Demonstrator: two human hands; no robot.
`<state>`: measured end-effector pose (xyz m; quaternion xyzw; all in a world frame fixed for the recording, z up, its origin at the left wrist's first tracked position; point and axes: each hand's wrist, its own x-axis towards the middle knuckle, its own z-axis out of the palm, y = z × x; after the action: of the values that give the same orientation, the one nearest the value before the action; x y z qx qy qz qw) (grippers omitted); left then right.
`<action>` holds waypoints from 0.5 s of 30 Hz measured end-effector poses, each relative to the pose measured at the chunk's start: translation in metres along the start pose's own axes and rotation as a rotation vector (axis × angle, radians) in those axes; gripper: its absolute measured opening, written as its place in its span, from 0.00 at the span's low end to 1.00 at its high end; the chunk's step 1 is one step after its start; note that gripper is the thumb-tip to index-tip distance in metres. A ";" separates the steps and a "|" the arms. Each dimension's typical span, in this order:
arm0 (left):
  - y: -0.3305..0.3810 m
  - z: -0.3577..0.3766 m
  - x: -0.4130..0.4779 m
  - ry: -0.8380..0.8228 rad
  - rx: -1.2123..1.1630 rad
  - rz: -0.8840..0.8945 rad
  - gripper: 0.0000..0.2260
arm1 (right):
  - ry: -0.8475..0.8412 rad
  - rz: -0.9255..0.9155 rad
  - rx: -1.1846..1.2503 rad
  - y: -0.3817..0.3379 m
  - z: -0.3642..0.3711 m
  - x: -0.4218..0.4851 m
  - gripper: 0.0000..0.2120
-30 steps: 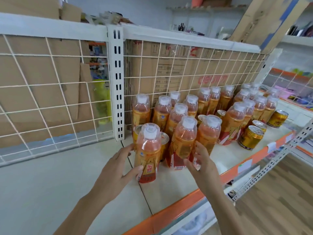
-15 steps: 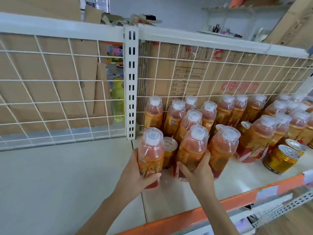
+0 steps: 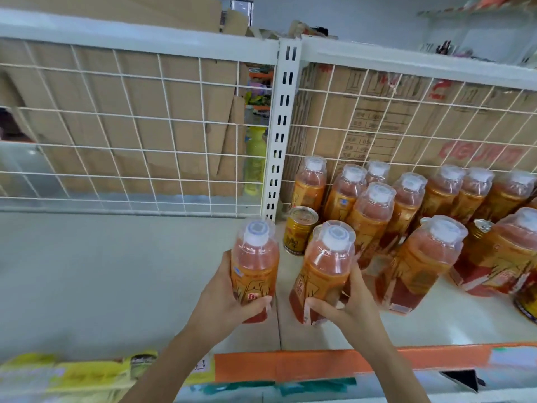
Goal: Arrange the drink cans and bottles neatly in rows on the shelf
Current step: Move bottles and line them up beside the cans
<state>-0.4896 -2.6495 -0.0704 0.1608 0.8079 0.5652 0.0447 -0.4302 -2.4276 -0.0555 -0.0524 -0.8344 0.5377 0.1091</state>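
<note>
Centre frame, our left hand [image 3: 229,298] clamps one orange bottle [image 3: 254,269], our right hand [image 3: 345,309] its neighbour [image 3: 322,274]. Full, smooth plastic looks heavy and slippery, so we'd grip low on the labelled belly.

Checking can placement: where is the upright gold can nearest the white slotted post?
Head view, centre: the gold can stands just right of the post, behind the two held bottles.

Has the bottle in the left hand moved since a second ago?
Yes. The bottle in the left hand has shifted left, now in front of the slotted upright post rather than right of it.
</note>
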 end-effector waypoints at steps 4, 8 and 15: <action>-0.008 -0.028 -0.016 0.054 0.014 -0.017 0.34 | -0.043 -0.042 0.035 -0.011 0.030 0.006 0.40; -0.021 -0.070 -0.033 0.112 0.036 -0.022 0.34 | -0.074 -0.053 0.071 -0.025 0.070 0.014 0.39; -0.055 -0.163 -0.060 0.214 0.069 -0.065 0.33 | -0.141 -0.092 0.077 -0.062 0.163 0.024 0.40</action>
<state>-0.4862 -2.8319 -0.0700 0.0747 0.8318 0.5493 -0.0292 -0.4901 -2.5928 -0.0610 0.0280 -0.8202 0.5662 0.0766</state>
